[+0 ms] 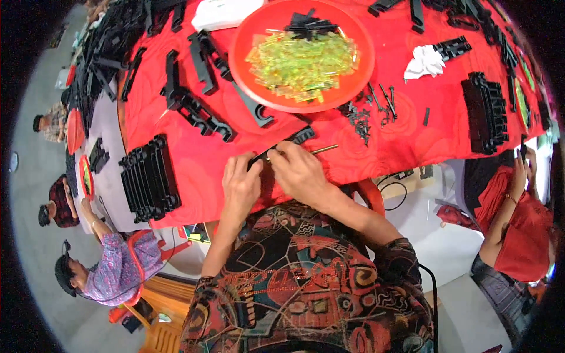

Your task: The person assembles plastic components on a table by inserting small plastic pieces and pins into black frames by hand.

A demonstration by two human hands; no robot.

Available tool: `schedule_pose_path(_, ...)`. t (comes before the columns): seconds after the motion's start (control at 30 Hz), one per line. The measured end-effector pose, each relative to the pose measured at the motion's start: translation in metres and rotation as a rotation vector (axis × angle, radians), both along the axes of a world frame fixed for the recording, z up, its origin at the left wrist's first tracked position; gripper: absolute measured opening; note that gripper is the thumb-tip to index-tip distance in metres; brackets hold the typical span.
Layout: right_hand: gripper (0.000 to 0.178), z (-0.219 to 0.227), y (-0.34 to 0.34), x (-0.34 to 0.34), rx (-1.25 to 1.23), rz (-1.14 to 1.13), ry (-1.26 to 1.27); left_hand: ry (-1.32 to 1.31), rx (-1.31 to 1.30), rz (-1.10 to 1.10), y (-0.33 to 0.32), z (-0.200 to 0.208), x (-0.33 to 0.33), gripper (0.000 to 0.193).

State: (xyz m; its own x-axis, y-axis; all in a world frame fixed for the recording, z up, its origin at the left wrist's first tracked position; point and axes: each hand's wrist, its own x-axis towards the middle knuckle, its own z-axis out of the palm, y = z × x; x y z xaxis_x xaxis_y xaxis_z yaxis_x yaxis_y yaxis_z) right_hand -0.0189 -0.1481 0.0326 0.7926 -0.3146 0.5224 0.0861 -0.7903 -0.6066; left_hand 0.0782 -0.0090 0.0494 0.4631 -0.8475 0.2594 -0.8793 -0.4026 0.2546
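Observation:
A long black plastic part (pixel 303 136) lies slantwise across the near middle of the red-covered table. My left hand (pixel 241 179) is closed on its lower left end, thumb and fingers pinching it. Against the same part, the fingers of my right hand (pixel 297 172) are bent and closed, hiding its middle. A thin brass-coloured rod (pixel 325 149) sticks out to the right from beside my right hand; whether the fingers hold it is hidden. Just beyond the hands stands a round red tray (pixel 241 79) with a heap of clear yellow-green strips (pixel 303 62) and several flat black pieces (pixel 310 25).
Small black pieces (pixel 357 120) and long screws (pixel 388 103) lie right of the tray. Rows of black parts stand at left (pixel 150 179) and right (pixel 485 115). A crumpled white tissue (pixel 425 62) sits farther back. People work at both sides, one in red (pixel 524 223) at right.

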Motion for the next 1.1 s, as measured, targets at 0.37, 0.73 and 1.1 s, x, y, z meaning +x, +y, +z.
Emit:
schedule_pose_path(0.37, 0.019, -0.015, -0.047, -0.038, -0.295, -0.133, 0.329, 0.149, -0.177, 0.045, 0.007, 0.004, 0.003, 0.045)
schedule_pose_path(0.73, 0.014, 0.012, -0.047, -0.053, 0.353, 0.115, 0.413, 0.117, -0.282, 0.120, 0.033, -0.003, 0.003, 0.047)
schedule_pose_path(1.1, 0.013, 0.036, -0.025, 0.003, 0.805, 0.197, 0.118, 0.100, -0.315, 0.125, 0.029, -0.012, 0.003, 0.048)
